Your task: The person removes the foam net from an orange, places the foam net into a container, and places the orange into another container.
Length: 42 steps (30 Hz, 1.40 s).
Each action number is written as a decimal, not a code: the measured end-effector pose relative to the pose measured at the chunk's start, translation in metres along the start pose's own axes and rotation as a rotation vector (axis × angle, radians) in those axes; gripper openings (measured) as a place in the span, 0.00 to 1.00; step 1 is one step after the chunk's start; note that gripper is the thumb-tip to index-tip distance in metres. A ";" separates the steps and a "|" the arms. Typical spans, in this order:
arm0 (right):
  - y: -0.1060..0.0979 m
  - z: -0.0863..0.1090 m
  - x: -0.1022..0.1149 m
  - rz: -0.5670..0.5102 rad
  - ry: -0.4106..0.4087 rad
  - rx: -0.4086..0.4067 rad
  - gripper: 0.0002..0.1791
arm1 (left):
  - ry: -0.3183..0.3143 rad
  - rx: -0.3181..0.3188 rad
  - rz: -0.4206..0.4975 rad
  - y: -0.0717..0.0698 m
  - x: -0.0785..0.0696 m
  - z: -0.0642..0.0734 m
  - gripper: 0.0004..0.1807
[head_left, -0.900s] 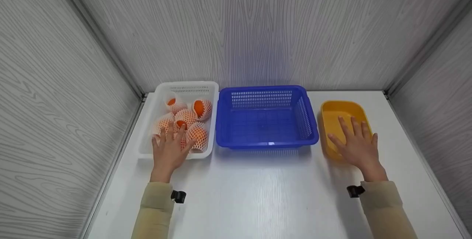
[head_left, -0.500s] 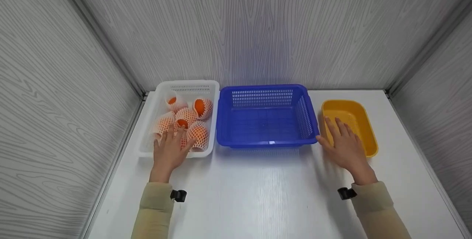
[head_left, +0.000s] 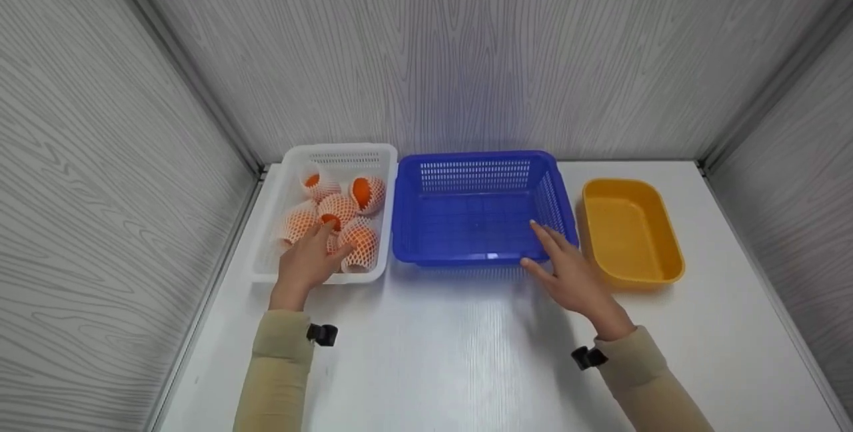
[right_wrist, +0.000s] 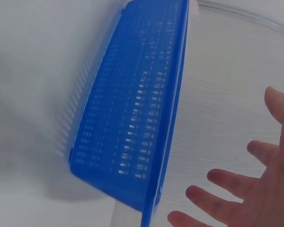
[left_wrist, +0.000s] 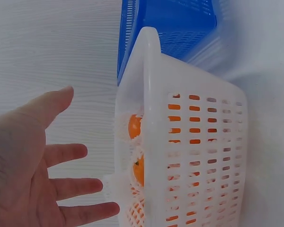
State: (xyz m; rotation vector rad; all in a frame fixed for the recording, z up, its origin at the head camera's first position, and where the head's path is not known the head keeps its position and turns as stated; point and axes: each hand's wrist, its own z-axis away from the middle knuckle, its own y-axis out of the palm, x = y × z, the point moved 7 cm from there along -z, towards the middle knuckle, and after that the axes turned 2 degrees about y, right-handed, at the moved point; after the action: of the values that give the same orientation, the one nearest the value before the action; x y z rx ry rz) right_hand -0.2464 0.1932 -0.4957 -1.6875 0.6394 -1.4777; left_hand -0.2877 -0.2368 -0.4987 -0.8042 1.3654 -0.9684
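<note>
My left hand (head_left: 308, 264) hovers over the near side of a white plastic basket (head_left: 268, 245), fingers spread and holding nothing. Inside lie several orange fruits (head_left: 361, 244) wrapped in white foam nets. In the left wrist view the left hand (left_wrist: 33, 165) is above the rim of the white basket (left_wrist: 194, 142), fingers pointing over the fruits. My right hand (head_left: 574, 280) is over the near right corner of a blue basket (head_left: 413, 263), fingers extended and holding nothing. The right wrist view shows that hand (right_wrist: 246, 189) apart from the blue basket's wall (right_wrist: 128, 109).
A yellow tray (head_left: 633, 239) stands to the right of the blue basket. The white and blue baskets sit side by side at the back of the white table (head_left: 453, 352). Grey wood-grain panels (head_left: 466, 52) rise behind and at both sides.
My right hand has moved left from over the yellow tray to the blue basket's near right corner. My left hand stays over the white basket, its fingers bent down a little more.
</note>
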 end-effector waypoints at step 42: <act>0.097 -0.025 0.105 -0.256 -0.221 0.213 0.36 | -0.228 0.363 0.210 0.016 -0.005 -0.067 0.29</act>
State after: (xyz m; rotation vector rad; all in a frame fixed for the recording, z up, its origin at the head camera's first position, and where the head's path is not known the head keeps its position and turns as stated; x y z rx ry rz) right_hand -0.2386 0.0492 -0.5142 -1.7782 0.1452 -1.4464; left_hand -0.3523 -0.2205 -0.5157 -0.4695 1.0154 -0.8947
